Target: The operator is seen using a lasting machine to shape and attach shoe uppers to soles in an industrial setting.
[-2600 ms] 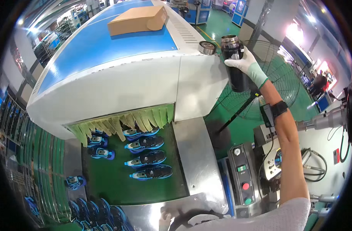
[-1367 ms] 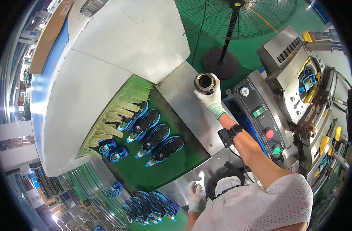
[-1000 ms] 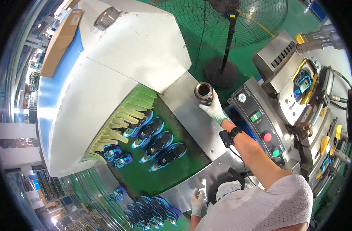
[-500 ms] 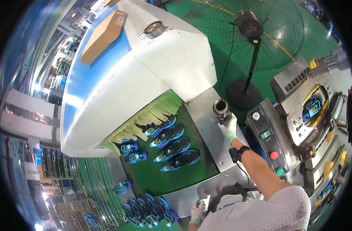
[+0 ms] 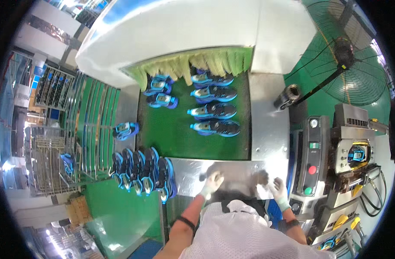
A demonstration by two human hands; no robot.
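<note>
My left hand point(image 5: 214, 180), in a pale glove, hovers over the front steel ledge point(image 5: 186, 170). It is empty, its fingers loosely apart. My right hand point(image 5: 278, 190), also gloved, is at the right end of that ledge with slightly bent, parted fingers and nothing in them. A dark metal cup point(image 5: 287, 97) with an open top stands on the right steel border, away from both hands. Beyond the ledge, black and blue shoes point(image 5: 214, 127) lie in a column on a green conveyor belt point(image 5: 176, 140). Smaller blue-and-purple shoe pieces point(image 5: 162, 100) lie to their left.
Several shoes point(image 5: 150, 168) stand at the ledge's left end, near a metal roller rack point(image 5: 91, 125). A white machine housing point(image 5: 184, 30) with a green strip curtain point(image 5: 197, 60) spans the belt. On the right are a control box point(image 5: 313, 155), a press point(image 5: 355, 151) and a fan point(image 5: 344, 52).
My right hand has let go of the metal cup and come back toward my body. The view has turned rightward and lower, and my left hand now shows above the ledge.
</note>
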